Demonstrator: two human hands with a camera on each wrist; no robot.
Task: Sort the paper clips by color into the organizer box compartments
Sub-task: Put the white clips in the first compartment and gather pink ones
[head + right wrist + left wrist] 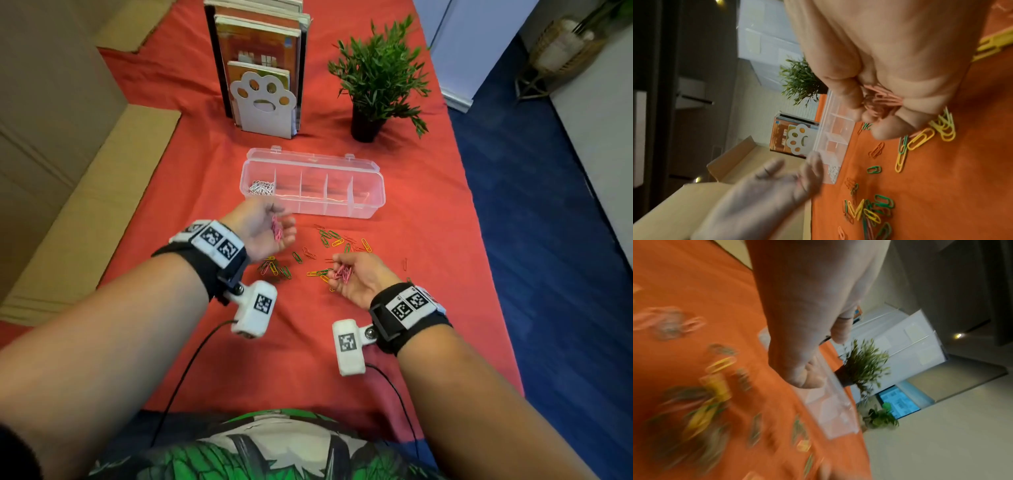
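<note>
hands [308, 253] cupping pink clips [343, 273], box [373, 198] beyond

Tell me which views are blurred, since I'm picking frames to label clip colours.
Head view: mostly sharp, the left hand slightly smeared, loose clips readable. Left wrist view: heavy motion blur, clips streak into smudges, the plant softer too. Right wrist view: clips on the cloth crisp, but the left hand is ghosted; lighting is dim and orange-tinted.

Clip-strewn table [428, 205] (red cloth [291, 359])

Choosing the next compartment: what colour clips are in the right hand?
Pink clips, clearest in the right wrist view.
</note>
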